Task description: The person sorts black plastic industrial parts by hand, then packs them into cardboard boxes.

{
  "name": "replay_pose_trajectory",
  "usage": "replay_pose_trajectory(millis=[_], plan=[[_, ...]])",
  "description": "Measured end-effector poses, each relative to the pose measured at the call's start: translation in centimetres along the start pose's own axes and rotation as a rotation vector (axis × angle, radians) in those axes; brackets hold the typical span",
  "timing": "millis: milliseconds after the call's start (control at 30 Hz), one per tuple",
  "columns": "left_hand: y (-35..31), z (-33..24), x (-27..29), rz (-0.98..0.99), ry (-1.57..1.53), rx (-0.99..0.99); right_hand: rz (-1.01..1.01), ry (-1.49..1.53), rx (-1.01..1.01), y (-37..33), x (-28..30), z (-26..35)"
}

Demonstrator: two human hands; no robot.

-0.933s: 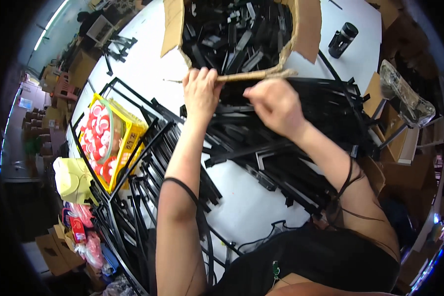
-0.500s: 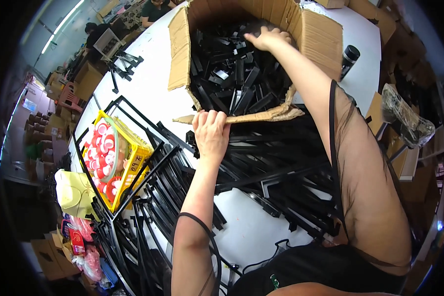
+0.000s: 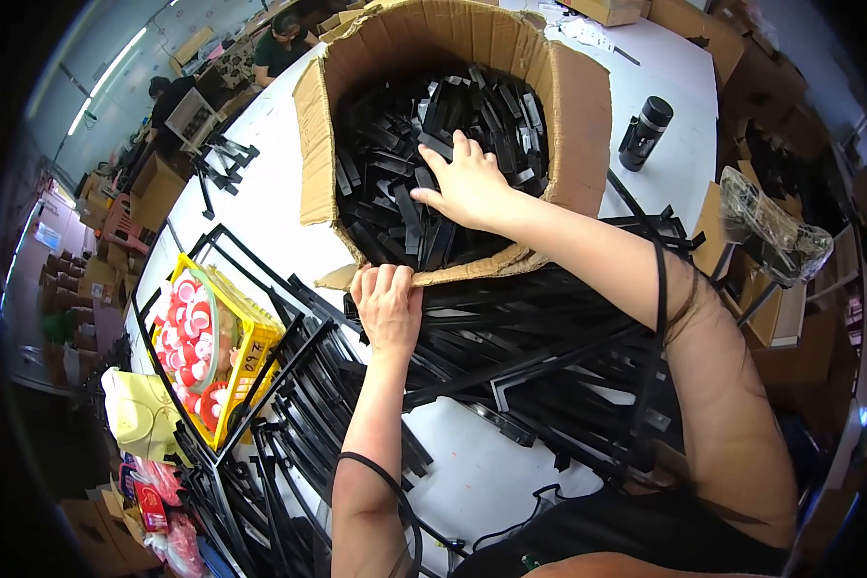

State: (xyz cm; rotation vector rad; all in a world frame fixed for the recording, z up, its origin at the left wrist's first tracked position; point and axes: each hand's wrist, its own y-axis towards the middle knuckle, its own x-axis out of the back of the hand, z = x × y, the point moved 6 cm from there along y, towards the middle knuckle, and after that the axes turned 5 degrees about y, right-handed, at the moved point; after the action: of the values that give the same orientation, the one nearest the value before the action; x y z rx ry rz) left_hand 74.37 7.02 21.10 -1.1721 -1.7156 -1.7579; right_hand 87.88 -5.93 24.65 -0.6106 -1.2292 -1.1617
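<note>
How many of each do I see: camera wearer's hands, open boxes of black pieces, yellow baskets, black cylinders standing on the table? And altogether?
Open box of black pieces: 1
Hands: 2 (left hand on the box's front edge, right hand inside it)
Yellow basket: 1
Black cylinder: 1
Total: 5

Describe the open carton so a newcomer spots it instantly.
Find the white table, then look beyond the long black strips. The large carton stands there, its side flaps splayed outward. Unlike the yellow basket to its left and the black cylinder to its right, it is brown cardboard holding short black pieces.
</note>
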Motion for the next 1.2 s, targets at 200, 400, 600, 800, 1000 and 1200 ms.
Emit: replay_pose_trajectory(millis=[200,400,600,800,1000,1200], plan=[[-0.3,0.2,-0.1,0.022,0.002,0.017,-0.194,-0.062,0.639,-3.3,4.7,4.0],[-0.3,0.1,-0.3,0.001,0.024,-0.021,0.262,-0.039,0.851,-3.3,-1.1,4.8],[-0.1,0.5,-0.2,-0.015,-0.012,-0.012,0.193,-0.383,0.891,1.2,0.8,3.3],[0.0,0.1,-0.4,-0.034,-0.015,-0.037,0.184,-0.472,0.553,8.4,5.8,-4.2],[-0.7,1.2,-0.1,-0.012,0.021,-0.021,0.061,-0.259,1.008,0.7,1.9,7.8],[-0.3,0.4,-0.2,-0.037,-0.012,-0.045,0.354,-0.064,1.091,-2.6,-3.0,5.4]])
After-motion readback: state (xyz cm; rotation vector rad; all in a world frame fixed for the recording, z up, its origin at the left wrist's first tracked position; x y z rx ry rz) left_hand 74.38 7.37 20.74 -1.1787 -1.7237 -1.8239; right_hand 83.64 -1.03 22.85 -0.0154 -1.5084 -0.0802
